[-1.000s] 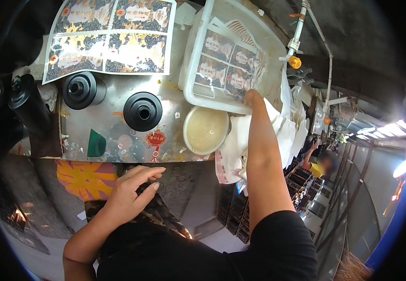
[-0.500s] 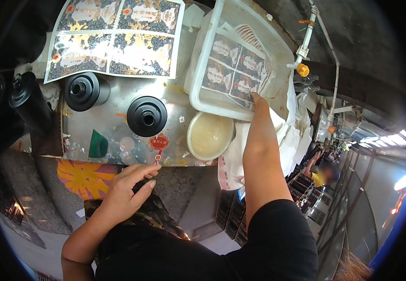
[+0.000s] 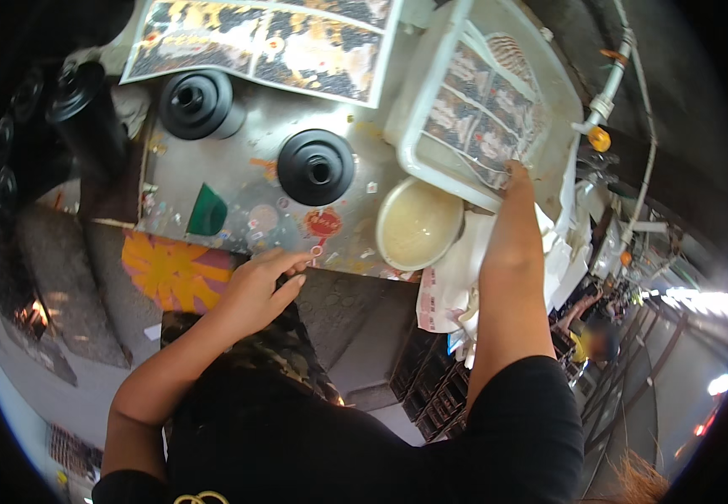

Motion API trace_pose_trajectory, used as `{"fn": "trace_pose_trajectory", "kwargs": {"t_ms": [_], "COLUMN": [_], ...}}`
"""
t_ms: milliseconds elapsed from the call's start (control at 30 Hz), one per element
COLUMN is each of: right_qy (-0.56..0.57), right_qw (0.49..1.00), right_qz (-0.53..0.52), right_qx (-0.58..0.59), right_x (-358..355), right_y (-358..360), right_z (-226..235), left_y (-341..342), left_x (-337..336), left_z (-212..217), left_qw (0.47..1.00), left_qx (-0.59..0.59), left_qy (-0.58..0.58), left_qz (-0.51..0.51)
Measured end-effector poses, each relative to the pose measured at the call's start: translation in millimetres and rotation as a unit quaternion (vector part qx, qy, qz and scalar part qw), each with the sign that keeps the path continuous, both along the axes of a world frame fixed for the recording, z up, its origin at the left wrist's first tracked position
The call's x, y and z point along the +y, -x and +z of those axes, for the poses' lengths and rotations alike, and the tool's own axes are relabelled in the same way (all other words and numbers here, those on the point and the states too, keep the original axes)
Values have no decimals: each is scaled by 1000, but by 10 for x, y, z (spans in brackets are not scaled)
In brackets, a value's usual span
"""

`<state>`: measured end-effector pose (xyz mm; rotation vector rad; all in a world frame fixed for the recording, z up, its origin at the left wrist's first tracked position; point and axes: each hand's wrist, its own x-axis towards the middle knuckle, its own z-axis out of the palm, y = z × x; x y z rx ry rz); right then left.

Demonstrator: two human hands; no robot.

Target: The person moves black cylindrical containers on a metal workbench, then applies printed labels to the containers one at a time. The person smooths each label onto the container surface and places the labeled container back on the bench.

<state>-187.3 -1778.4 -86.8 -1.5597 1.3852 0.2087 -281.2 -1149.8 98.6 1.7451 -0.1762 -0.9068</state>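
Up top, right hand (image 3: pixel 517 178) touches white rectangular plastic tray (image 3: pixel 431 92) lined with printed sheets, grip unclear, long axis toward upper right; left hand (image 3: pixel 256 286) open on desk (image 3: pixel 246 181) edge.

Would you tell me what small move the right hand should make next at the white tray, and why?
Probably pinch one printed sheet and lift it: the right hand touches the stack inside the white tray, while the left hand rests at the table edge.

This looked like an open-air street food stall. A stained steel table (image 3: pixel 238 181) carried black lidded containers (image 3: pixel 315 166), a bowl of pale liquid (image 3: pixel 418 223), a white plastic tray (image 3: pixel 465 109) and a picture menu sheet (image 3: pixel 271 38), while stacked crates (image 3: pixel 431 391) stood below, beside a roofed walkway (image 3: pixel 675 336).
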Motion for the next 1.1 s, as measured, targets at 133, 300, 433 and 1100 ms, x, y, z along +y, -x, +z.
{"fn": "trace_pose_trajectory", "kwargs": {"t_ms": [133, 300, 433, 1100], "right_qy": [-46, 20, 7, 39], "right_qw": [997, 997, 996, 991], "right_qz": [-47, -53, -48, -83], "right_qx": [-39, -46, -71, -97], "right_x": [-495, 77, 589, 1169], "right_y": [118, -150, -230, -129], "right_z": [-164, 77, 385, 1267], "left_y": [32, -305, -589, -893], "left_x": [-43, -236, -368, -379], "left_z": [-178, -124, -283, -568], "left_qw": [993, 938, 926, 942], "left_qx": [-23, -277, -327, -204], "left_qy": [-23, -92, -63, -17], "left_qz": [112, 189, 179, 266]}}
